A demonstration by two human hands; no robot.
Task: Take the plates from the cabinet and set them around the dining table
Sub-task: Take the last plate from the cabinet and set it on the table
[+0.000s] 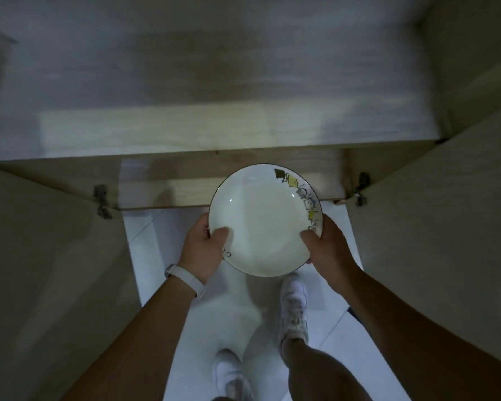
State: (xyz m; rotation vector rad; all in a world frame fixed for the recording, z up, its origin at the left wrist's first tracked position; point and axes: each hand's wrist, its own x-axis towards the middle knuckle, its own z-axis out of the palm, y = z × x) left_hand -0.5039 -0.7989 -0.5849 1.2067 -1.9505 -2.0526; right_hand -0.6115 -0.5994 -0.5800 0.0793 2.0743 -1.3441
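Both the left hand [203, 250] and right hand [327, 247] grasp a white plate [261, 224] near the open cabinet [214, 131], seemingly just fetched, so carrying it to the unseen dining table comes next.

A home kitchen or dining area; pale wood-grain cabinet [214, 134] with both doors open; glossy white floor tiles [156, 256] below it.

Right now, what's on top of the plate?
The plate holds no food; its white well is bare. Only the thumbs of the left hand and right hand lie on the rim. Fingers underneath are hidden.
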